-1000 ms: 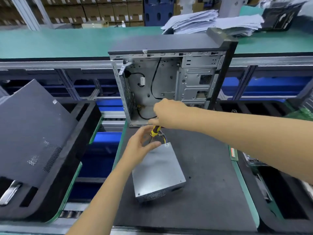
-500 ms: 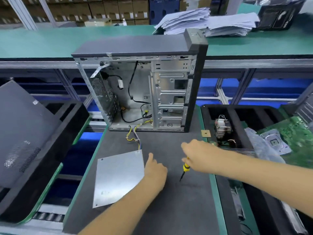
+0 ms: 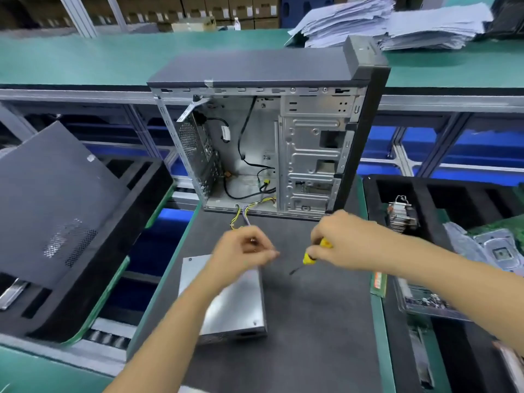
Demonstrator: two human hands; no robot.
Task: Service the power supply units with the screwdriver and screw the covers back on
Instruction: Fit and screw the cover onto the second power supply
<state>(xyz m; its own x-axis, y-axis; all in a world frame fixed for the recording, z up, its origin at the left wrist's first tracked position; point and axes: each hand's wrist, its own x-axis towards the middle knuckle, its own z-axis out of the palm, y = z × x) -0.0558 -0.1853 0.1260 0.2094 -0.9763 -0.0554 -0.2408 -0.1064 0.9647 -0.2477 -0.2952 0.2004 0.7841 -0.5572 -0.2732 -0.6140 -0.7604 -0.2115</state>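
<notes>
PSU flat on dark mat, in front of open PC case. R hand closed round yellow-handled screwdriver, tip angled down, just above mat. L hand over PSU's far edge, fingers curled; poss. pinching sth small, too blurred to tell.

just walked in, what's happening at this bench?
A person is working on a power supply unit that lies flat on the dark mat, out of the open PC case standing behind it. Its cable bundle trails toward the case. The right hand holds a yellow-handled screwdriver, tip angled down above the mat. The left hand is above the unit's far end, fingers pinched; what it holds is too blurred to tell.
</notes>
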